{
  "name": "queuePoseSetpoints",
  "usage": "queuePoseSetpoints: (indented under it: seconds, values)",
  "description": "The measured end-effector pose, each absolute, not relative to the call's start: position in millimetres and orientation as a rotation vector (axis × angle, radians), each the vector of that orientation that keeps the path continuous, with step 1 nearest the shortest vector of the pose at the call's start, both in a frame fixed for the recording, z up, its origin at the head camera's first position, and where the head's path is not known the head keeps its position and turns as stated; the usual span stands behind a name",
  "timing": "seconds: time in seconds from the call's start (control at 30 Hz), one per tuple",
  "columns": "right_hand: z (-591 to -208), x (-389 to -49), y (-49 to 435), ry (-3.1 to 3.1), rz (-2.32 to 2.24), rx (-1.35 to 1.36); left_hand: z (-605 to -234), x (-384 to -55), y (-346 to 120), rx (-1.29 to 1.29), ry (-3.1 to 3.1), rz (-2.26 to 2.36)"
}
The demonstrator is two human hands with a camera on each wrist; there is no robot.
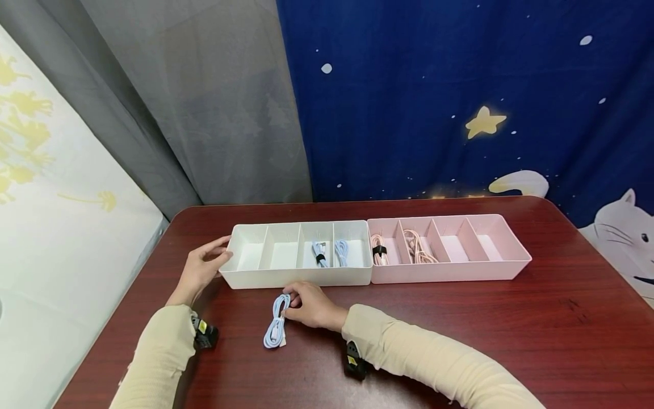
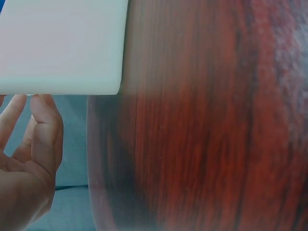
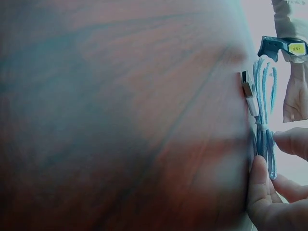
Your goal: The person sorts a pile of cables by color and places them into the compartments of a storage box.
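Observation:
My right hand (image 1: 313, 307) pinches a coiled light-blue USB cable (image 1: 275, 330) between thumb and fingers, in front of the white divided box (image 1: 301, 278). The right wrist view shows the coil (image 3: 263, 125) tied at its middle, its USB plug (image 3: 249, 94) sticking out beside the loops. At the white box's left end, my left hand (image 1: 201, 268) rests its fingertips against the end wall, the fingers only slightly bent. The left wrist view has those fingers (image 2: 44, 134) right at the box's edge. Two blue cables (image 1: 341, 253) lie in the white box's two right compartments, one with a black strap.
A pink divided box (image 1: 449, 274) stands end to end with the white one on the right. Its two left compartments hold pink cables (image 1: 416, 248), one strapped in black. The dark red table (image 1: 460, 335) backs onto grey and blue curtains (image 1: 409, 113).

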State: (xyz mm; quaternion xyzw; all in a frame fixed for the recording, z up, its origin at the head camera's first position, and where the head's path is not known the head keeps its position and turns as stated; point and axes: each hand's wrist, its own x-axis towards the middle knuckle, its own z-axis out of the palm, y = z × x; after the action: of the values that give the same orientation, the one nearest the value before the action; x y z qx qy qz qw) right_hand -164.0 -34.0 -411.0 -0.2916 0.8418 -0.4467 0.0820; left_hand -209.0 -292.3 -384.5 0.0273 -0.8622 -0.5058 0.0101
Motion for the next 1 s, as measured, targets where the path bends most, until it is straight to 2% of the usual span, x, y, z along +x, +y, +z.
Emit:
queuePoseSetpoints:
  seconds: [0.27,1.0]
  values:
    - [-410.9,-164.0,-34.3,2.49,-1.39,-0.818,-385.3,-209.4,-292.4,0.087,-2.694,-1.587]
    - [-408.3,-163.3,-36.5,2.526,-1.34,-0.905,-384.0,-209.0,-292.5,0.086,-2.686,-1.594]
